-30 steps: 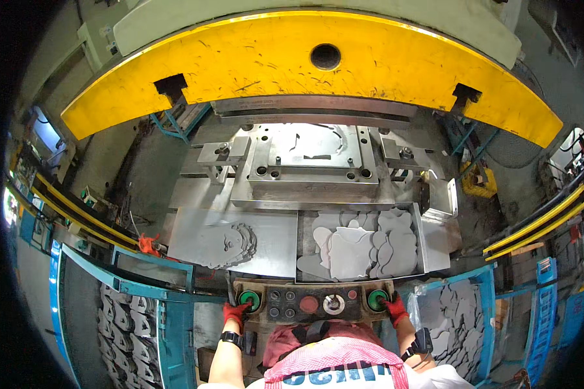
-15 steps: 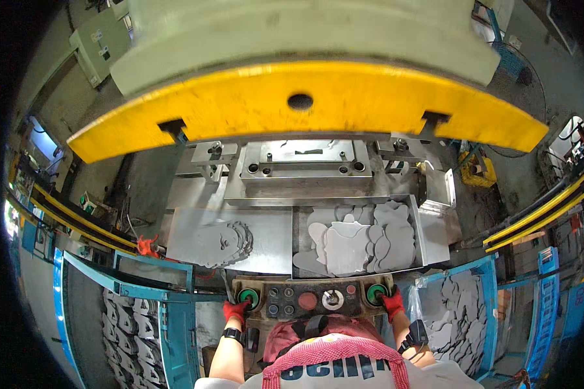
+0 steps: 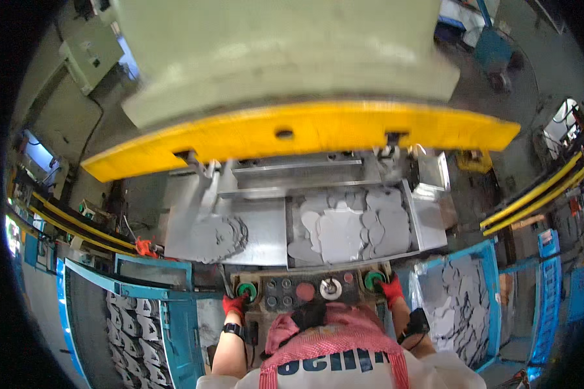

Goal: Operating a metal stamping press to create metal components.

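My left hand [image 3: 235, 305], in a red glove, is closed over the edge of a green push button [image 3: 246, 292] at the left end of a control console [image 3: 280, 294]. At the other end, my right hand [image 3: 391, 290], also gloved in red, is closed against a second green push button [image 3: 374, 281]. Some fingers of each hand are hidden by the button housings. Beyond the console, the yellow lower edge of a press ram [image 3: 344, 126] hangs over a metal die [image 3: 292, 185] and hides most of it.
Flat grey metal pieces [image 3: 341, 233] fill a tray right of centre. A smaller stack of grey pieces [image 3: 220, 238] lies on the metal plate to its left. Blue-framed bins with metal parts [image 3: 133, 337] [image 3: 461, 305] flank me. Yellow rails [image 3: 532, 194] run along both sides.
The press ram has come down toward the die and now covers more of it. Both hands stay at the green push buttons. The whole view has shifted and tilted slightly.
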Motion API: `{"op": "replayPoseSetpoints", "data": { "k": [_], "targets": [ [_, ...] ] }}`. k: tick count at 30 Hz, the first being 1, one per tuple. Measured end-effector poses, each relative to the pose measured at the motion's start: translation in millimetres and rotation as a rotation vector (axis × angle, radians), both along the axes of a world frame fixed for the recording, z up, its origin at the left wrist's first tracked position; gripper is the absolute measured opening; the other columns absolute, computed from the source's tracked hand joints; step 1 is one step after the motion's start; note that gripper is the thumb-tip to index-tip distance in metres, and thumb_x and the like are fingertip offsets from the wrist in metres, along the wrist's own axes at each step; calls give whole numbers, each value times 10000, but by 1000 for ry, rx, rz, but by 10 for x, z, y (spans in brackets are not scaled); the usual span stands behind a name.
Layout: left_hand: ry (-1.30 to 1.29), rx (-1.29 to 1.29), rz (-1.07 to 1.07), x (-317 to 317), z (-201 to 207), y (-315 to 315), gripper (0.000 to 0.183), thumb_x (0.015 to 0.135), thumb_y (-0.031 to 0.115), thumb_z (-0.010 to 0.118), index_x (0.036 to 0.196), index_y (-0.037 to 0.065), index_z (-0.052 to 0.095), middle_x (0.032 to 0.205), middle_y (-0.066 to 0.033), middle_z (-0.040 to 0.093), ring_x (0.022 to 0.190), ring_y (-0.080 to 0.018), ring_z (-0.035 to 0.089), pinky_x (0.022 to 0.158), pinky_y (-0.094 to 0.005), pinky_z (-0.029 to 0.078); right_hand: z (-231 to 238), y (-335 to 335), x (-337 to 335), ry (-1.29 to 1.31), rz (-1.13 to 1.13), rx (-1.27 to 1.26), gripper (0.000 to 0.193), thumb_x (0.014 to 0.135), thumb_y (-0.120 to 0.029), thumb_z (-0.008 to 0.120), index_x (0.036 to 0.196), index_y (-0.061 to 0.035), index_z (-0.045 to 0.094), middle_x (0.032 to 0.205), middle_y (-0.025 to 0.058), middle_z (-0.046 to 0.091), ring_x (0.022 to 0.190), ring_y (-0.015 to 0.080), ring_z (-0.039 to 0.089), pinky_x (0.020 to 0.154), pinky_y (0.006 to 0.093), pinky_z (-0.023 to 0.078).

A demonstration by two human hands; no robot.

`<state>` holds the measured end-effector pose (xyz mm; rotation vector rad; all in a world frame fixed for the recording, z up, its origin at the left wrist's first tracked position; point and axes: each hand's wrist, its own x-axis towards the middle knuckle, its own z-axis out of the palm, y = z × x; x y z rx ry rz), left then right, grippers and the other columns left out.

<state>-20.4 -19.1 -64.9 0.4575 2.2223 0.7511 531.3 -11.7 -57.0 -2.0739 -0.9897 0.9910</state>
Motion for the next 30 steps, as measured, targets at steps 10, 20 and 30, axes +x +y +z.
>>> {"op": "replayPoseSetpoints", "data": {
  "k": [10,20,30],
  "targets": [
    [-470,345,125,314,1032,-310,361,823,215,500,1130,28,462,944,-85,584,675,-146,523,569,-255,418,648,-234,552,-150,-338,275,524,770,-192,594,1204,19,390,1133,144,497,995,203,491,837,304,389],
    [-582,725,211,634,1749,-346,152,850,266,466,879,119,492,574,-3,447,405,-134,427,367,-293,388,2238,1013,220,-990,503,64,887,574,-454,682,1275,-66,299,1239,144,407,1186,315,309,992,456,186],
    [-787,682,-41,1107,2253,-101,215,877,297,420,765,118,462,542,24,374,400,-112,362,390,-251,333,2418,1315,211,-1024,630,-173,969,445,-528,724,1224,-80,361,1139,125,479,1134,318,353,996,533,89]
  ]
}}
